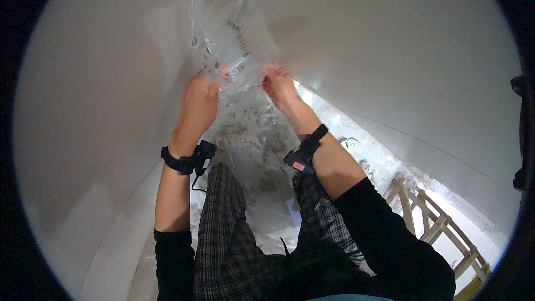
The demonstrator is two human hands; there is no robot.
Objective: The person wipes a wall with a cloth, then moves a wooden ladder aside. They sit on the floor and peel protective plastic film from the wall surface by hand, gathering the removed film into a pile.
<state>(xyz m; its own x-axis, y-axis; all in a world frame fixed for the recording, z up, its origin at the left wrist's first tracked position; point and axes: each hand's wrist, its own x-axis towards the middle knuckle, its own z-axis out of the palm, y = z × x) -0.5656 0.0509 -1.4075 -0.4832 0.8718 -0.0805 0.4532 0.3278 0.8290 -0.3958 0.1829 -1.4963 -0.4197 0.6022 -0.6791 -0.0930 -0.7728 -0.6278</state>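
A clear plastic film [234,29] with dark printed writing hangs in the corner between two pale walls. My left hand [200,98] grips the film near its lower left side, with the fingertips partly behind the folds. Opposite it, my right hand [279,85] pinches the lower right edge between bent fingers. Between the two hands the film is wrinkled and bunched. Each of my wrists wears a black strap with a small device, and a cable runs from the left device [205,158].
Smooth pale walls rise on the left [87,104] and right [401,50]. Below, whitish plastic sheeting with dark smudges [267,138] covers the floor around my legs. A wooden frame, perhaps a stepladder [434,228], stands at the lower right. Crumpled scraps [349,142] lie along the right wall.
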